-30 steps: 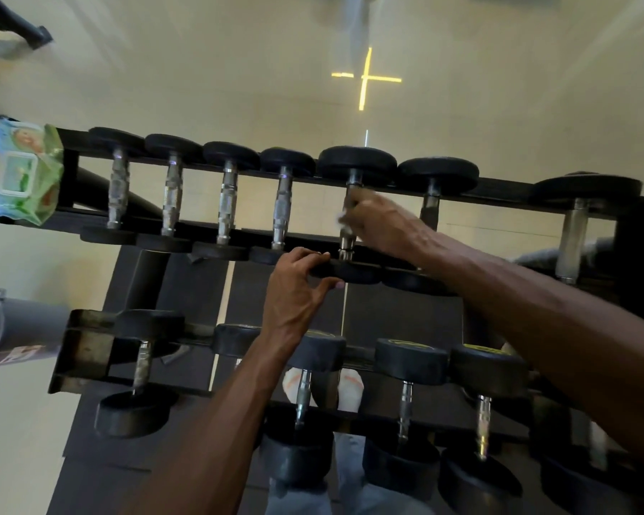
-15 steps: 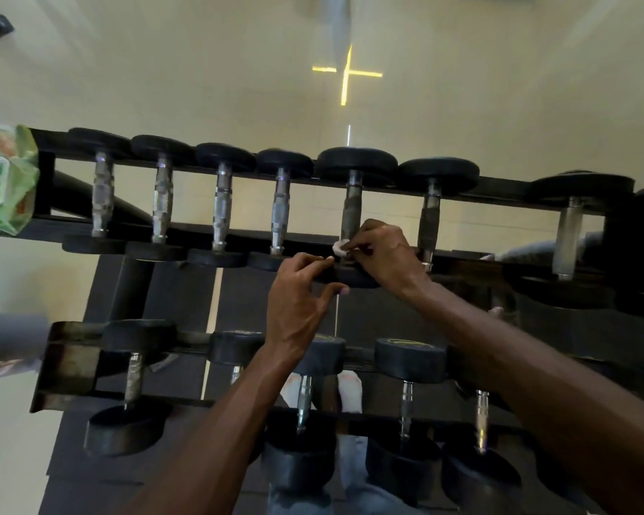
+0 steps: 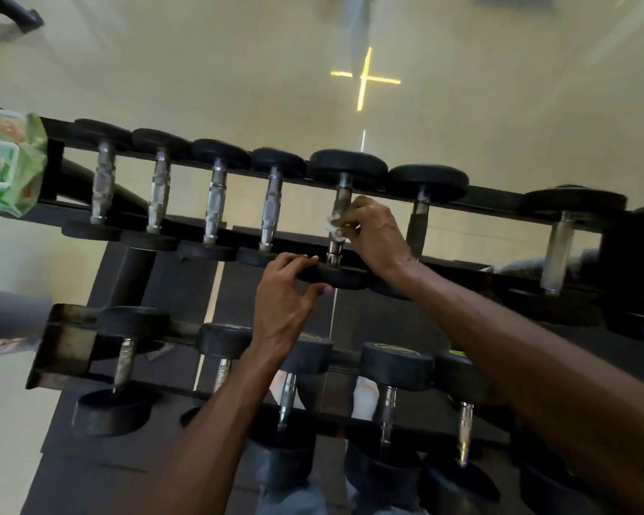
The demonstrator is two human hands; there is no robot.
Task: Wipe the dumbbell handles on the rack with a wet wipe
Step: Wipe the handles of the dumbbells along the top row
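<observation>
A pale, glossy tiled floor (image 3: pixel 209 61) fills the room beyond twelve o'clock, with a bright yellow cross of light (image 3: pixel 365 79) reflected at one o'clock. Dark matting (image 3: pixel 101 473) covers the ground toward seven o'clock. A grey cylindrical object (image 3: pixel 12 317) juts in at nine o'clock, and a dark frame end (image 3: pixel 19 14) sits at eleven.

The rack (image 3: pixel 499 198) is black, with a rusty brown end plate (image 3: pixel 66 343) on its lower tier. The dumbbell heads (image 3: pixel 348 165) are black rubber; two lower ones carry yellow rings (image 3: pixel 395 347). The handles (image 3: pixel 216 202) are silver with banded knurling. The wipe (image 3: pixel 331 223) is white. The wipe pack (image 3: pixel 10 165) is green and blue. The floor (image 3: pixel 499 87) is pale beige with a yellow cross (image 3: pixel 365 79).
</observation>
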